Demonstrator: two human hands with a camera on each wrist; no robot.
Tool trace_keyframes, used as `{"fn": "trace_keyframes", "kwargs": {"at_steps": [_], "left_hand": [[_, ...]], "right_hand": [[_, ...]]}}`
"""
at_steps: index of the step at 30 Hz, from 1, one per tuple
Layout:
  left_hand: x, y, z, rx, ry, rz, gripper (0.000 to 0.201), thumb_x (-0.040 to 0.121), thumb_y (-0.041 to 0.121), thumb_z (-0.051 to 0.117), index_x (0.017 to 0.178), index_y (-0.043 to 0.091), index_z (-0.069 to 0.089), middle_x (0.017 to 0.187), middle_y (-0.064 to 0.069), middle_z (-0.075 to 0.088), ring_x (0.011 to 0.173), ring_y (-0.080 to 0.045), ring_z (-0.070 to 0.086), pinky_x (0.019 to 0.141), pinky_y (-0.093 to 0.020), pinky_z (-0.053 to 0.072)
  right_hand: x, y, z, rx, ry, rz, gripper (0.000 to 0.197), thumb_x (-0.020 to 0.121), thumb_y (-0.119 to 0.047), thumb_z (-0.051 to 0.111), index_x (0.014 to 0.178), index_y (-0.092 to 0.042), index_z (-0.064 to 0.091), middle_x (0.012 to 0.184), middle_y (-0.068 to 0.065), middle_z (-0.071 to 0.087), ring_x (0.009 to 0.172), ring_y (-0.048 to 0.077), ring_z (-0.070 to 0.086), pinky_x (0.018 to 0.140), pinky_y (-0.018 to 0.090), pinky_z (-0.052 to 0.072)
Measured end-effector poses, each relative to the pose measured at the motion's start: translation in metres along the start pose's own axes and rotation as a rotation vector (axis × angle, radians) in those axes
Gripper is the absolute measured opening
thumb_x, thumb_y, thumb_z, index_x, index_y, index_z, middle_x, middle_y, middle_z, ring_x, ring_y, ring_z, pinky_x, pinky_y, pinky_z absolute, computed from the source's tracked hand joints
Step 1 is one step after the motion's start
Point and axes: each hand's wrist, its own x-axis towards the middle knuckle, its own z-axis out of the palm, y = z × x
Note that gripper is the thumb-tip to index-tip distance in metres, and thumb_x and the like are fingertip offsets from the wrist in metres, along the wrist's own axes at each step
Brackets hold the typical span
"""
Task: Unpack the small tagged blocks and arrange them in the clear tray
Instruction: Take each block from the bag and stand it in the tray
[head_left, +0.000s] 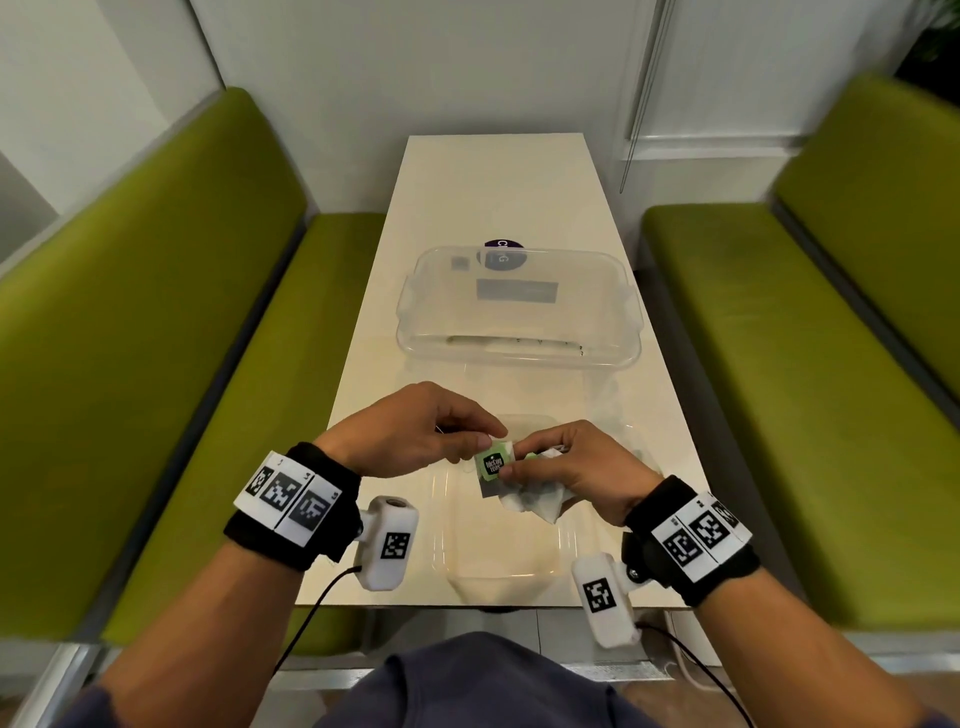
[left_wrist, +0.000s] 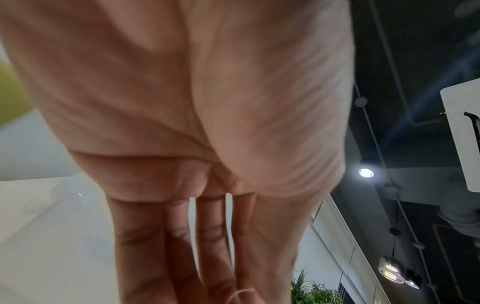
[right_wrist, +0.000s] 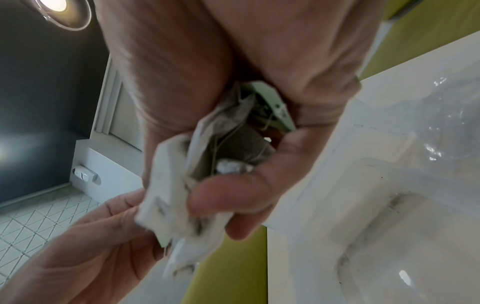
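Wrist cameras (head_left: 390, 545), white, one strapped under each forearm, hang at the near edge of the table (head_left: 498, 208).

Item 1: left hand (head_left: 410, 431). Sits left of the green tag (head_left: 493, 464); thumb and forefinger are pinched together at the tag's upper left corner. Whether they nip the card itself or only a thread is not clear. A loop of thin string shows at the fingers in the left wrist view.

Item 2: right hand (head_left: 576, 470). Sits right of the tag, fingers curled round a bundle of small tagged blocks (head_left: 535, 496), thumb pressed on the tag's lower right edge.

Item 3: bundle. White papery pouches with string and green card tags, bunched in the right palm, held just above the table. Judged very light, soft, crushable; paper likely tears if tugged, and strings may tangle. Best taken by the stiff card tag or by a pouch's flat edge, one at a time.

Item 4: clear lid (head_left: 540, 551). Lies flat on the table beneath and beyond the tag.

Item 5: clear tray (head_left: 623, 332). Stands farther along the table, well beyond the tag, open; no pouch visible inside. Purple disc (head_left: 504, 244) behind its far rim.
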Motion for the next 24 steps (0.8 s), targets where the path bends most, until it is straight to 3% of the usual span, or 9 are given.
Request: {"fn": "trace_keyframes", "kwargs": {"at_steps": [4, 8, 12, 15, 17, 20, 24], "left_hand": [[0.003, -0.002, -0.004, -0.008, -0.089, -0.032, 0.023, 0.097, 0.040, 0.068, 0.118, 0.034, 0.076, 0.095, 0.003, 0.077, 0.087, -0.016, 0.069, 0.082, -0.027, 0.056], [0.011, -0.007, -0.002, -0.023, -0.116, -0.032, 0.013, 0.094, 0.027, 0.075, 0.107, 0.029, 0.078, 0.089, -0.006, 0.077, 0.078, -0.026, 0.065, 0.078, -0.040, 0.057], [0.022, -0.018, -0.001, 0.000, -0.038, -0.084, 0.010, 0.092, 0.025, 0.077, 0.101, 0.029, 0.077, 0.082, 0.002, 0.077, 0.068, -0.015, 0.065, 0.067, -0.035, 0.057], [0.032, -0.033, 0.000, 0.133, 0.064, -0.141, 0.011, 0.091, 0.028, 0.076, 0.101, 0.032, 0.076, 0.083, 0.011, 0.074, 0.064, -0.007, 0.062, 0.059, -0.021, 0.047], [0.039, -0.044, 0.007, 0.230, 0.096, -0.183, 0.014, 0.092, 0.027, 0.075, 0.105, 0.030, 0.076, 0.091, 0.011, 0.072, 0.075, -0.006, 0.062, 0.064, -0.019, 0.043], [0.053, -0.060, 0.025, 0.348, 0.114, -0.232, 0.016, 0.093, 0.025, 0.071, 0.107, 0.029, 0.078, 0.104, 0.008, 0.073, 0.095, -0.013, 0.065, 0.076, -0.023, 0.046], [0.075, -0.074, 0.044, 0.483, 0.113, -0.274, 0.019, 0.093, 0.023, 0.070, 0.108, 0.030, 0.078, 0.109, 0.007, 0.073, 0.100, -0.018, 0.067, 0.083, -0.030, 0.053]], "right_hand": [[0.002, -0.001, 0.000, -0.022, -0.008, -0.007, 0.012, 0.077, -0.022, 0.086, 0.087, -0.016, 0.083, 0.079, 0.009, 0.074, 0.068, 0.016, 0.065, 0.056, 0.028, 0.051], [0.006, -0.002, 0.001, -0.048, -0.019, 0.001, 0.014, 0.076, -0.020, 0.087, 0.088, -0.015, 0.083, 0.074, 0.005, 0.073, 0.067, 0.015, 0.065, 0.057, 0.029, 0.051], [0.008, 0.004, -0.003, -0.031, 0.031, 0.037, 0.019, 0.076, -0.023, 0.088, 0.091, -0.014, 0.082, 0.080, 0.009, 0.074, 0.068, 0.016, 0.068, 0.058, 0.030, 0.053], [0.005, 0.014, -0.012, 0.076, 0.095, 0.071, 0.018, 0.081, -0.020, 0.083, 0.096, -0.011, 0.081, 0.094, 0.015, 0.077, 0.077, 0.019, 0.071, 0.061, 0.030, 0.056], [0.001, 0.021, -0.019, 0.148, 0.142, 0.087, 0.015, 0.084, -0.017, 0.080, 0.097, -0.011, 0.081, 0.096, 0.012, 0.078, 0.081, 0.019, 0.072, 0.062, 0.031, 0.057], [-0.009, 0.028, -0.028, 0.230, 0.173, 0.089, 0.015, 0.086, -0.014, 0.077, 0.100, -0.010, 0.079, 0.095, 0.009, 0.079, 0.079, 0.016, 0.074, 0.057, 0.027, 0.055], [-0.020, 0.034, -0.039, 0.274, 0.180, 0.060, 0.024, 0.081, -0.018, 0.080, 0.102, -0.008, 0.078, 0.095, 0.013, 0.077, 0.080, 0.022, 0.073, 0.058, 0.028, 0.055]]}}
